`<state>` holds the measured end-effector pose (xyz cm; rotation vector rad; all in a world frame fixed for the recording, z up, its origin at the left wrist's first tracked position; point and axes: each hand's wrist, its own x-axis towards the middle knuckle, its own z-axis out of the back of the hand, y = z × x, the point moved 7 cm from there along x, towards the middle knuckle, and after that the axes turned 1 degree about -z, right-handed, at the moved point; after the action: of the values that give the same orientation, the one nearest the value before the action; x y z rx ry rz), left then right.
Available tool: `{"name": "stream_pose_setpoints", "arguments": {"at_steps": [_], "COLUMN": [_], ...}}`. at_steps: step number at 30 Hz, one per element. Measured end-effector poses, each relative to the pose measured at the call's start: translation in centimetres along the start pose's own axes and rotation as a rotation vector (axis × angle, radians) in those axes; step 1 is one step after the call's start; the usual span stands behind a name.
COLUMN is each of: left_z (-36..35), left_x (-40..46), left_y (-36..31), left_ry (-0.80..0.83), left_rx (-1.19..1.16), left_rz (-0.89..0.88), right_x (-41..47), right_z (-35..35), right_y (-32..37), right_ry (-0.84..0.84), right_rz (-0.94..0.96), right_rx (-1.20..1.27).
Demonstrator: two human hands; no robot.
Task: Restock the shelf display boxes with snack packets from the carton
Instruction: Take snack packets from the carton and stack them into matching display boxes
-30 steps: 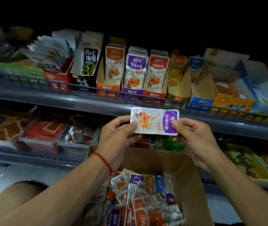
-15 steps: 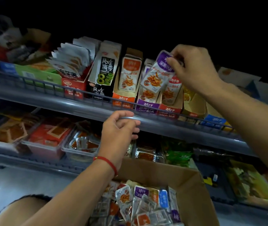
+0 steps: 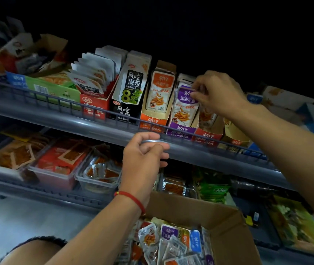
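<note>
With our right hand [image 3: 214, 92] we pinch the purple snack packet [image 3: 184, 107] upright into the purple display box [image 3: 181, 131] at the shelf's front edge; left hand [image 3: 144, 159] loosely curled, holding nothing

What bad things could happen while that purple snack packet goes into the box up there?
1. The right hand pinches only the top edge of the purple-topped snack packet, so it might slip and fall short of the purple cardboard display box.
2. That box looks full, so pushing could crumple packets.
3. The open brown cardboard carton sits below the left hand, whose forearm could perhaps knock it.
</note>
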<state>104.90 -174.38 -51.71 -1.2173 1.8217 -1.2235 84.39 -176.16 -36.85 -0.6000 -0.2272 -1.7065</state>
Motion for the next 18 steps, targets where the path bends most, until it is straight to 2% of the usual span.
{"name": "stream_pose_setpoints", "arguments": {"at_steps": [4, 13, 18], "left_z": [0.1, 0.1, -0.2], "left_x": [0.0, -0.2, -0.6], "left_y": [0.2, 0.4, 2.7], "left_ry": [0.001, 0.009, 0.123], "left_rx": [0.001, 0.053, 0.29], "left_rz": [0.006, 0.015, 0.098], "right_x": [-0.2, -0.7, -5.7], "right_z": [0.7, 1.2, 3.0], "right_y": [-0.7, -1.1, 0.1], "right_ry": [-0.074, -0.131, -0.213], "right_rz": [-0.032, -0.042, 0.05], "right_rx": [0.0, 0.03, 0.076]}}
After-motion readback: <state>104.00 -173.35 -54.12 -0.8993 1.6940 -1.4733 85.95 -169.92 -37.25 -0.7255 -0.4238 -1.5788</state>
